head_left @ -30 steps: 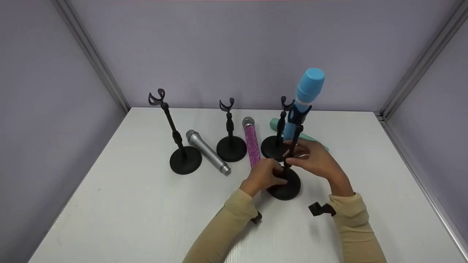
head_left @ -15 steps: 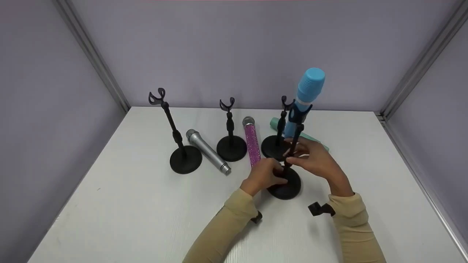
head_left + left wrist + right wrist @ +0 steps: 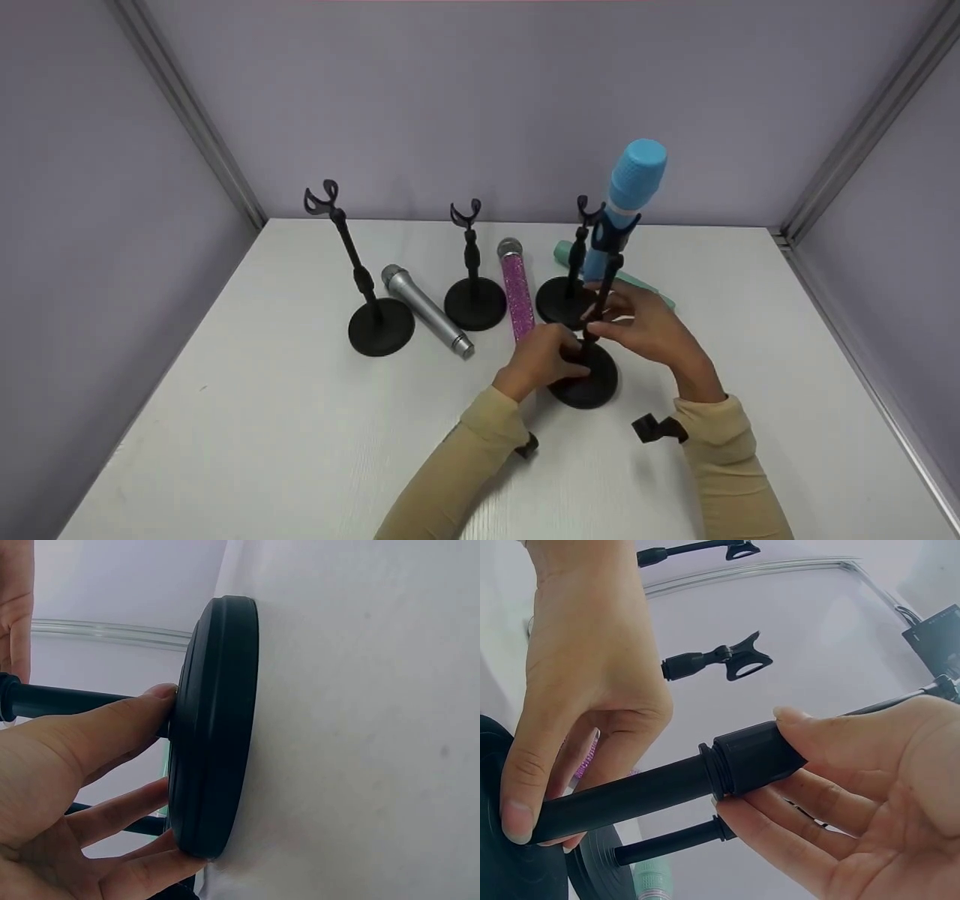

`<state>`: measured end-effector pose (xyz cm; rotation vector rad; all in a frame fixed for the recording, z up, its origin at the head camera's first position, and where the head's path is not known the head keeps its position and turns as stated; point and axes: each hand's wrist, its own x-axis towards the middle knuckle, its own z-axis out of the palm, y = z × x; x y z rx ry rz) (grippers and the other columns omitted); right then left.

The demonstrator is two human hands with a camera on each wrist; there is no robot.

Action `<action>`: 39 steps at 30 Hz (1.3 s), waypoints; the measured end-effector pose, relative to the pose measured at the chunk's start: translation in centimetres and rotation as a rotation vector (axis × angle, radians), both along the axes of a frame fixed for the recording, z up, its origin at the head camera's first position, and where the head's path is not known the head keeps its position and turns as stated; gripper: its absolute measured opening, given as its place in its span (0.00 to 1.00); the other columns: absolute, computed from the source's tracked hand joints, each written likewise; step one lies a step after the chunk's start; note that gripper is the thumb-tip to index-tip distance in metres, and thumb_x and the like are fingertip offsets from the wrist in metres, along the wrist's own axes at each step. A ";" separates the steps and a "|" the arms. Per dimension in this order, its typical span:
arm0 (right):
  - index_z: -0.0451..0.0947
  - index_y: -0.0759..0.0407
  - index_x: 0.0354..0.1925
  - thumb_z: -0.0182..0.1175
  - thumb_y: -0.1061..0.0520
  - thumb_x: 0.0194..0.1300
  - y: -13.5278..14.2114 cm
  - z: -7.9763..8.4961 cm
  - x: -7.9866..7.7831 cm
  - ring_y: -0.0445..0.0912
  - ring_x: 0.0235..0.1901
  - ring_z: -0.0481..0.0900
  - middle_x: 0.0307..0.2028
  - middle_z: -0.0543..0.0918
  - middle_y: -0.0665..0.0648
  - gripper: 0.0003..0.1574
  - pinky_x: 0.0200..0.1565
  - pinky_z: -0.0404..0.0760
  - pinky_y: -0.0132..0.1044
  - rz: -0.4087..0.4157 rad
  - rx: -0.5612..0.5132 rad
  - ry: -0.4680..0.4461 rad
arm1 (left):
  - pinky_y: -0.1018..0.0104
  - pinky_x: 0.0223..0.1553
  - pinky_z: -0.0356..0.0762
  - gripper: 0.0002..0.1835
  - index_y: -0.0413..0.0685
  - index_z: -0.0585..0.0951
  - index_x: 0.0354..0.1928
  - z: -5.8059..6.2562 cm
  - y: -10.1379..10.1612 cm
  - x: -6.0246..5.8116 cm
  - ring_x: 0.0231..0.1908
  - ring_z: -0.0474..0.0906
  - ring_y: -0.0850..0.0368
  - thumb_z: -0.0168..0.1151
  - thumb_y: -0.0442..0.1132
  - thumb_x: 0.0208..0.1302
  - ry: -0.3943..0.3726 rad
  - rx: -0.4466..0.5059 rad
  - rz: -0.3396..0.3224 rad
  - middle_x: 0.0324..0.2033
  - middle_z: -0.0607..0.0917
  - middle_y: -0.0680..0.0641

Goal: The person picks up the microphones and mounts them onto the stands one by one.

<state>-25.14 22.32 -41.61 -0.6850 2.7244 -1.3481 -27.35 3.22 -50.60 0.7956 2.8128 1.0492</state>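
A blue microphone sits tilted in the clip of the nearest black microphone stand, its head up. My left hand grips that stand's round base, thumb on top by the pole and fingers at the rim. Higher up, my right hand pinches the thick collar on the pole between thumb and fingers. Just behind my left hand lies a glittery pink microphone, its lower end hidden by the hand. A green microphone lies partly behind the right hand and the stands.
Three more black stands with bare clips stand on the white table: the left stand, the middle stand and the right stand. A silver microphone lies between the left two. Grey walls enclose the table.
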 end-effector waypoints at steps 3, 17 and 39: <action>0.74 0.66 0.66 0.69 0.59 0.68 0.1 0.1 0.0 0.58 0.51 0.86 0.51 0.87 0.65 0.31 0.52 0.86 0.37 0.008 -0.014 -0.010 | 0.72 0.44 0.81 0.15 0.48 0.92 0.42 0.0 0.0 0.0 0.40 0.85 0.63 0.81 0.44 0.55 0.013 -0.004 0.002 0.38 0.93 0.52; 0.83 0.63 0.49 0.75 0.55 0.61 -0.3 0.1 0.1 0.54 0.47 0.88 0.45 0.88 0.60 0.21 0.49 0.86 0.35 -0.020 -0.018 0.027 | 0.68 0.50 0.83 0.18 0.46 0.91 0.47 0.0 -0.1 0.1 0.47 0.87 0.58 0.81 0.44 0.55 -0.011 0.005 0.010 0.44 0.93 0.49; 0.84 0.64 0.49 0.72 0.55 0.65 -0.4 0.1 0.1 0.55 0.49 0.88 0.45 0.89 0.62 0.19 0.49 0.88 0.38 -0.032 -0.032 0.000 | 0.70 0.47 0.83 0.16 0.47 0.91 0.45 0.0 -0.1 -0.1 0.43 0.86 0.61 0.81 0.43 0.55 -0.008 0.005 0.000 0.40 0.93 0.51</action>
